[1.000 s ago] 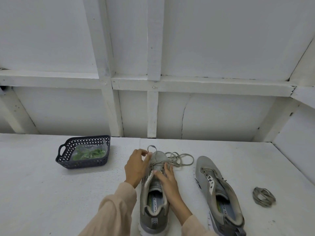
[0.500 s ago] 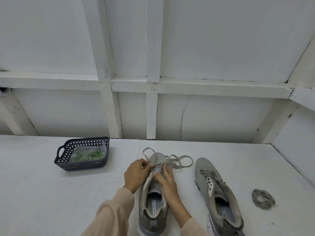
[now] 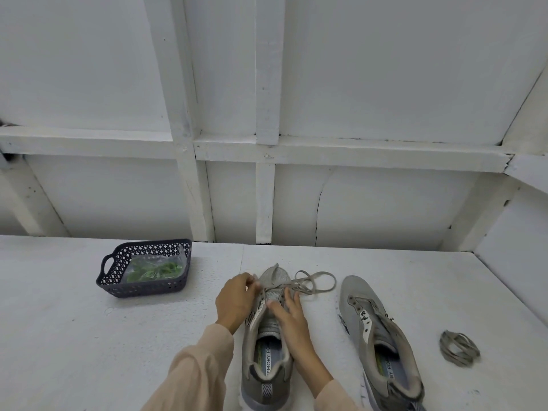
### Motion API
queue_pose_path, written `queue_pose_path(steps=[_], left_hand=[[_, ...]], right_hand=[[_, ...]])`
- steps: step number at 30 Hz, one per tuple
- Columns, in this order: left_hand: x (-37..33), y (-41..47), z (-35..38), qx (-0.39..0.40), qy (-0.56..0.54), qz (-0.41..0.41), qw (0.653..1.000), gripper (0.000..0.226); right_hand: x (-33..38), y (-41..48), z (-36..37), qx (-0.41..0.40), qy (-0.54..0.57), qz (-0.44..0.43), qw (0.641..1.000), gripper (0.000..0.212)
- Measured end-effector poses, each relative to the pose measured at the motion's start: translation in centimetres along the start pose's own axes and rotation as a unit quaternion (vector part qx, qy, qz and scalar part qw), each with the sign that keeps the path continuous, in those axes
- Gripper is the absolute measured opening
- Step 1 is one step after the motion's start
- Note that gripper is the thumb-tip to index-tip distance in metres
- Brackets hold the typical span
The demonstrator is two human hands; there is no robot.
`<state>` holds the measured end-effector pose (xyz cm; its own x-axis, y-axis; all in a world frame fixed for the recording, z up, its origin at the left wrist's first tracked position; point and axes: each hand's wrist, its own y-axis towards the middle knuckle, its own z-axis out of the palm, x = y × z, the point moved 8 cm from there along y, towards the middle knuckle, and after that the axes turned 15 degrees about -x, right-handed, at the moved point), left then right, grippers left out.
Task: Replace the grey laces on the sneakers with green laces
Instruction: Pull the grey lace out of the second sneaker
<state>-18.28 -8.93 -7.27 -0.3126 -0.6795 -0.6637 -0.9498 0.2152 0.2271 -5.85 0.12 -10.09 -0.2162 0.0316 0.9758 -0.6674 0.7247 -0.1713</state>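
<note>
**Unlacing the second sneaker, down to the last eyelets**

I read this as the stripping stage, nearly done. The laced sneaker (image 3: 267,390) sits toe away from me on the worktop (image 3: 89,336), between my two hands. Its grey lace (image 3: 296,283) looks to be out of most eyelets: it runs across the toe end and spills in loose loops to the right of the toe.

My left hand (image 3: 235,301) is curled at the left side of the toe and seems to pinch the lace there, though the fingertips are too small to be sure of the contact. My right hand (image 3: 292,317) lies flat on the tongue with fingers spread and fairly straight, holding nothing, just pinning the shoe down.

The bare sneaker (image 3: 382,345) lies to the right with empty eyelets, and a grey coil (image 3: 459,348), likely its lace, lies beyond it.

The green laces (image 3: 157,269) are in a clear bag inside the basket (image 3: 142,289), well off to the left.

Next, I judge, comes a steady pull to draw the lace through the last eyelets while the right hand keeps the shoe from sliding, then a reach to the basket.
</note>
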Motion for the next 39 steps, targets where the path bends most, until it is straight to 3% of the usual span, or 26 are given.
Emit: queue_pose_path(steps=[3, 4, 9, 11, 13, 15, 21, 24, 28, 30, 32, 34, 39], left_hand=[[-0.6, 0.4, -2.5, -0.124, -0.11, -0.038, 0.986, 0.018], [-0.6, 0.5, -2.6, -0.128, -0.128, -0.05, 0.982, 0.019], [0.3, -0.6, 0.9, 0.03, -0.015, -0.028, 0.999, 0.026], [0.1, -0.3, 0.2, -0.025, -0.049, -0.027, 0.998, 0.019], [-0.7, 0.2, -2.1, -0.133, -0.128, -0.049, 0.981, 0.014], [-1.2, 0.6, -3.5, -0.184, -0.17, -0.067, 0.966, 0.016], [0.1, -0.7, 0.9, 0.063, -0.048, -0.05, 0.996, 0.03], [-0.5, 0.1, 0.3, 0.02, -0.012, -0.013, 1.0, 0.018], [-1.3, 1.1, -3.1, -0.131, -0.128, -0.052, 0.982, 0.016], [-1.0, 1.1, -2.3, -0.08, -0.123, -0.068, 0.987, 0.023], [-0.1, 0.4, -0.1, 0.029, -0.071, -0.074, 0.994, 0.031], [0.6, -0.1, 1.0, 0.059, -0.022, -0.057, 0.996, 0.026], [-0.7, 0.7, -3.3, -0.149, -0.138, -0.078, 0.976, 0.016]], right_hand=[[-0.1, 0.1, -0.1, -0.001, -0.001, 0.003, 1.0, 0.095], [-0.1, 0.0, -0.1, -0.002, -0.001, 0.003, 1.0, 0.096], [0.0, 0.0, 0.0, -0.007, -0.01, -0.002, 1.0, 0.096], [0.0, 0.0, 0.0, -0.004, -0.007, -0.001, 1.0, 0.093], [-0.2, 0.2, -0.1, 0.001, 0.002, 0.004, 1.0, 0.085], [-0.2, 0.2, -0.1, 0.003, -0.002, 0.005, 1.0, 0.09], [-0.3, 0.4, 0.0, -0.007, -0.011, 0.002, 1.0, 0.089], [-0.5, 0.6, -0.1, -0.005, -0.01, 0.0, 1.0, 0.08], [-0.5, 0.7, 0.0, -0.002, -0.012, -0.005, 1.0, 0.076], [-0.4, 0.5, 0.0, -0.007, -0.01, 0.001, 1.0, 0.085], [-0.4, 0.5, 0.0, -0.01, -0.008, 0.003, 1.0, 0.088], [-0.3, 0.5, 0.0, -0.013, -0.015, 0.001, 1.0, 0.092], [-0.3, 0.4, -0.1, -0.004, -0.01, 0.003, 1.0, 0.092]])
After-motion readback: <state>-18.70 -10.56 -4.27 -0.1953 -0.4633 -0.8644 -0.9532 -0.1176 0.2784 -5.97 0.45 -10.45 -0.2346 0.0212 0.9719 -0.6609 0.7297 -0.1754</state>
